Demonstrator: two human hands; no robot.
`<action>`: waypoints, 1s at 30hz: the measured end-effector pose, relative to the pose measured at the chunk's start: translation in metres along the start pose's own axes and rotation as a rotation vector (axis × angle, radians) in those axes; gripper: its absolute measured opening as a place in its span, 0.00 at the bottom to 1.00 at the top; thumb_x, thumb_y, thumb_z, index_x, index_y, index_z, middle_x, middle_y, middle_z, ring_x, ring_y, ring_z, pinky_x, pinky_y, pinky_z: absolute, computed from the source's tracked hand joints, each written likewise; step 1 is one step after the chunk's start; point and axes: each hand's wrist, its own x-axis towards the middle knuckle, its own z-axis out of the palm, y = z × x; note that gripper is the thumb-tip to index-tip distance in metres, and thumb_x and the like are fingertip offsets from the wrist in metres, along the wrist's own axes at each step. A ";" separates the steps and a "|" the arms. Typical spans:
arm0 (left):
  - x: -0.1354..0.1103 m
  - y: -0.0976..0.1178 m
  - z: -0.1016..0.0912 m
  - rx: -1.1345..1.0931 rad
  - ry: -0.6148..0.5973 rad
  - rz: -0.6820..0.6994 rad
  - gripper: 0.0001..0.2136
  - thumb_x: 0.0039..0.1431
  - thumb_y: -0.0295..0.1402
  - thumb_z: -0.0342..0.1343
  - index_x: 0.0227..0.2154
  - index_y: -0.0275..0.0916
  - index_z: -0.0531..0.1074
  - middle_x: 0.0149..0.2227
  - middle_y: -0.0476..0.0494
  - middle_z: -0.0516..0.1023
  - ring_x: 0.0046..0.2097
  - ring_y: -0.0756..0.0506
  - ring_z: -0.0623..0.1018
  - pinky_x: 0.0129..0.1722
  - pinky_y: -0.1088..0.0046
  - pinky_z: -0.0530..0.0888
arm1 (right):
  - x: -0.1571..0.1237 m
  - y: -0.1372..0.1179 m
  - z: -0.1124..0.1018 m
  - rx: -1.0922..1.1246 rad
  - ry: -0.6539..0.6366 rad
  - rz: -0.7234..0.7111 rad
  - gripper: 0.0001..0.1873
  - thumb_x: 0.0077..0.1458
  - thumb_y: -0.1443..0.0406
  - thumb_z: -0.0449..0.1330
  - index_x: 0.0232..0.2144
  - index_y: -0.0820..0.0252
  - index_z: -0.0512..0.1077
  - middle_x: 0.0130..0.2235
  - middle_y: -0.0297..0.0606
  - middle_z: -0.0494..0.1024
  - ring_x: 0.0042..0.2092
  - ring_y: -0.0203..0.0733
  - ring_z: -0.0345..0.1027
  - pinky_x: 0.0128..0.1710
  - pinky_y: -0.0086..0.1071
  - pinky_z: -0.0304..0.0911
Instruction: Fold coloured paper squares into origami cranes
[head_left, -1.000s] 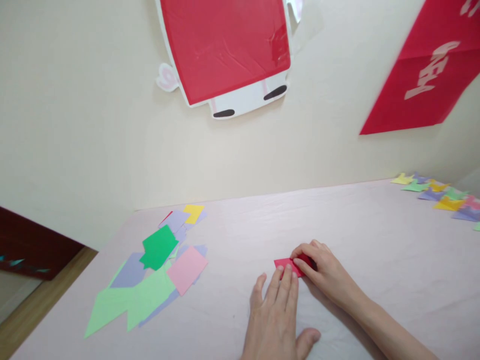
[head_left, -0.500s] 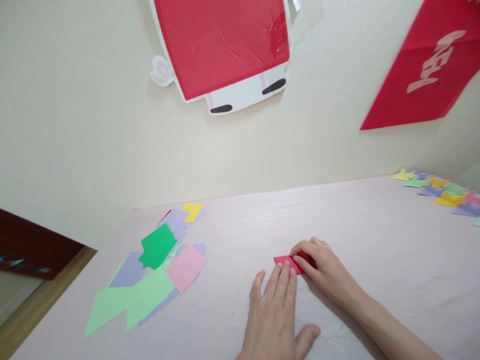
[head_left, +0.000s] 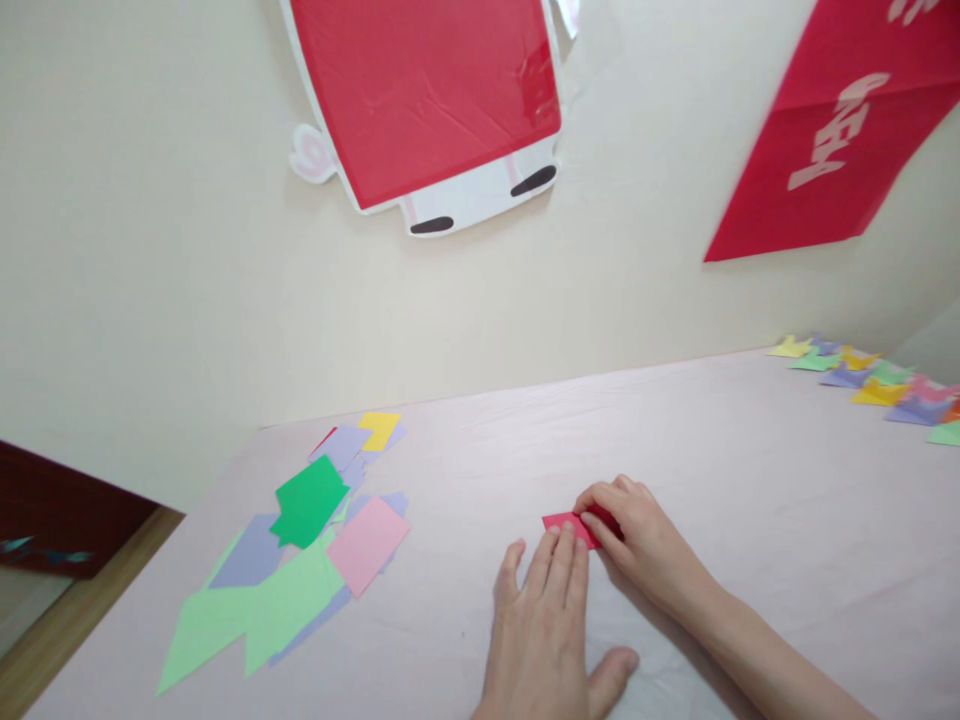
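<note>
On the pale pink table cover (head_left: pixel 712 450), red paper (head_left: pixel 561 520) is held by both hands

Under the fingertips of the left hand (head_left: pixel 540 625) and within the grasp of the right hand (head_left: pixel 645 535), the red paper is kept between two points of contact. Its visible length is laid roughly sideways, slanted slightly towards the wearer at the right end. The near edge is met by the left hand, its fingers extended flat and gripping nothing, its thumb spread away. The right end is pinched between the thumb and bent forefinger of the right hand. Since both hands are touching it, neither can be called nearer.

A bright, plain red face is shown, with a sharp corner at the left; a darker, shaded red is glimpsed inside the curl of the right hand. Whether a crease is being formed there cannot be told.

Well to the left of the red paper, a dark green sheet (head_left: pixel 311 500) and a pink sheet (head_left: pixel 367 545) are spread; far to its right, small paper shapes (head_left: pixel 881 392) are lined up.
</note>
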 end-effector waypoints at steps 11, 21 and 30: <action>0.004 0.004 0.000 -0.007 0.024 -0.029 0.35 0.62 0.58 0.41 0.61 0.36 0.63 0.64 0.39 0.62 0.63 0.35 0.65 0.61 0.47 0.61 | -0.010 -0.008 -0.006 -0.056 0.040 0.003 0.04 0.54 0.66 0.59 0.35 0.55 0.72 0.39 0.39 0.73 0.42 0.47 0.64 0.44 0.41 0.58; 0.002 0.000 -0.004 0.051 0.050 -0.039 0.33 0.60 0.57 0.47 0.57 0.36 0.68 0.63 0.35 0.65 0.63 0.35 0.65 0.61 0.48 0.62 | -0.009 -0.005 -0.009 -0.017 -0.009 0.053 0.16 0.45 0.73 0.55 0.37 0.53 0.73 0.41 0.39 0.72 0.43 0.48 0.63 0.45 0.41 0.59; -0.006 -0.009 -0.011 0.146 0.131 -0.115 0.25 0.59 0.53 0.53 0.49 0.38 0.72 0.61 0.33 0.67 0.61 0.32 0.65 0.58 0.45 0.64 | -0.006 0.012 -0.017 0.194 -0.104 0.055 0.29 0.35 0.78 0.48 0.39 0.54 0.74 0.42 0.40 0.73 0.47 0.48 0.64 0.50 0.44 0.61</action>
